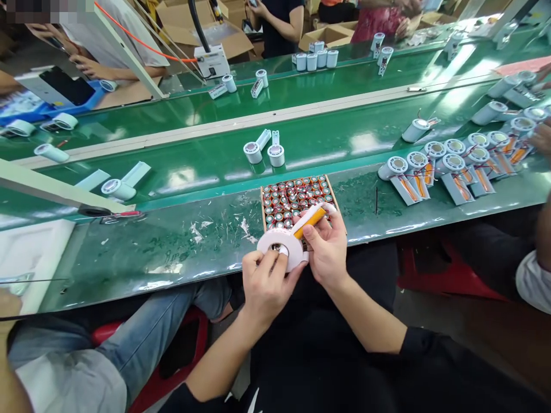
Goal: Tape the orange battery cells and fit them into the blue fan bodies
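White roll (295, 251), partly hidden, is gripped by the left hand (264, 284), a yellow piece (310, 222) by the right hand (329, 255).

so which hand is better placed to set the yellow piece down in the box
Probably the right hand: it holds the yellow piece between thumb and fingers, close to the box of batteries. The left hand is busy with the tape roll, fingers at its hole.
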`<state>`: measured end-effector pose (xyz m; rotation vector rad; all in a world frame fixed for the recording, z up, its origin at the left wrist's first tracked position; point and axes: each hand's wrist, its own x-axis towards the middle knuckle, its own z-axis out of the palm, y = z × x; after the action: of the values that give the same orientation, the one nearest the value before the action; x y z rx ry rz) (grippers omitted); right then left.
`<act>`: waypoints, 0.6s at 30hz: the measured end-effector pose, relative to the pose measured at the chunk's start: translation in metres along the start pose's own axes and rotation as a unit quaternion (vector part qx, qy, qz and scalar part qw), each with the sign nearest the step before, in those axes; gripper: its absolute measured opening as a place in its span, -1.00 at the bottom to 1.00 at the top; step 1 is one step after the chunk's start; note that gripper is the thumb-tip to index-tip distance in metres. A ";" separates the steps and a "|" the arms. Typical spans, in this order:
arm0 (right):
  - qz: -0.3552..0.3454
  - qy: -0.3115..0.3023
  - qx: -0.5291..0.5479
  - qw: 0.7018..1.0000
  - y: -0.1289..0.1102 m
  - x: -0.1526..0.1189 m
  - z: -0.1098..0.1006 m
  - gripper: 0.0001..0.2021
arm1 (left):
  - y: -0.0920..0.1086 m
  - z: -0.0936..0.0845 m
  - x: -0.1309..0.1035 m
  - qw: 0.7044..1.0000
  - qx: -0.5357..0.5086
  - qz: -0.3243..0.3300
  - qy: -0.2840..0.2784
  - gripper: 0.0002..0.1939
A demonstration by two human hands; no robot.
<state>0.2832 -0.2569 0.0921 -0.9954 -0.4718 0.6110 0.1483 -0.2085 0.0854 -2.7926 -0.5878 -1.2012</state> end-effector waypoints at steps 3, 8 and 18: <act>-0.028 -0.009 -0.045 0.999 -0.035 0.018 -0.041 -0.43 | -0.018 -0.010 -0.015 1.000 0.000 -0.019 -0.019 -0.81; -0.218 0.229 -0.092 0.944 -0.107 0.043 -0.154 -0.73 | -0.145 -0.043 -0.058 0.992 0.074 -0.079 -0.065 -0.81; -0.030 0.291 -0.078 0.953 -0.063 0.005 -0.216 -0.39 | -0.164 0.113 0.183 0.981 0.071 -0.069 -0.169 -0.44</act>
<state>0.4377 -0.4140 0.0470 -1.2477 -0.0237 0.2049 0.2828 0.0240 0.1185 -2.8874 -0.8631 -0.6663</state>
